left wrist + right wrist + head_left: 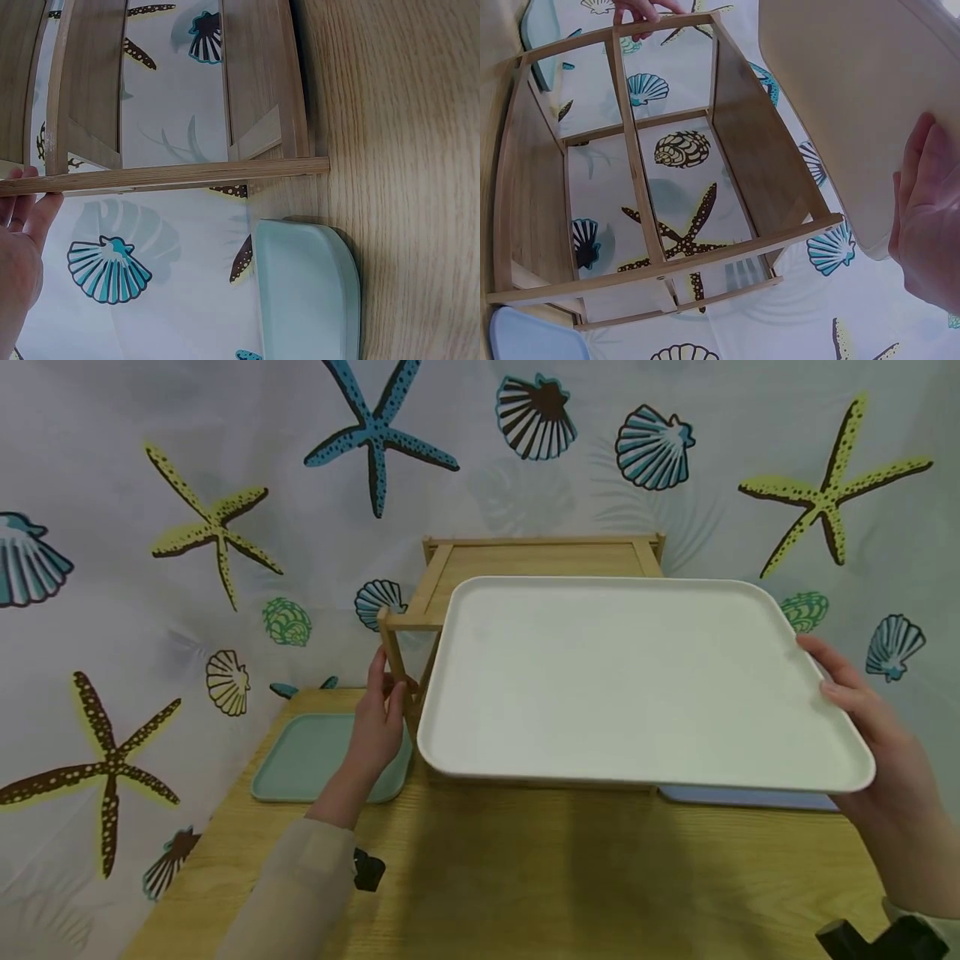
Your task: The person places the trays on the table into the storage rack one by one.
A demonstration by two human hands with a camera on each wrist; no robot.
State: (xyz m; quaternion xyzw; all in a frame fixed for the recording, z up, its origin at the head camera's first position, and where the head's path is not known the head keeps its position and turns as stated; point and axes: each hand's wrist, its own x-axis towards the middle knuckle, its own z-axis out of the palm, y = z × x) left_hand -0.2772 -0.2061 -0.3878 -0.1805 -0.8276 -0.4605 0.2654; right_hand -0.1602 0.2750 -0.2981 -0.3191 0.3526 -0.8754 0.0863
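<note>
A large white tray (637, 685) is held up in front of a wooden rack (540, 560), hiding much of it in the head view. My right hand (885, 743) grips the tray by its right end, thumb on the rim; the right wrist view shows the fingers against its underside (840, 112). At the rack's front left upright, my left hand (377, 718) holds the wood between thumb and fingers. In the left wrist view, the fingertips lie at a rail of the rack (187, 174). Through the open frame, the right wrist view shows the rack's shelf panels.
A pale green tray (303, 764) lies on the wooden table (540, 877) left of the rack. On the right, a pale blue tray (750, 797) pokes out beneath the white one. A white cloth (465, 493) printed with starfish and shells hangs behind.
</note>
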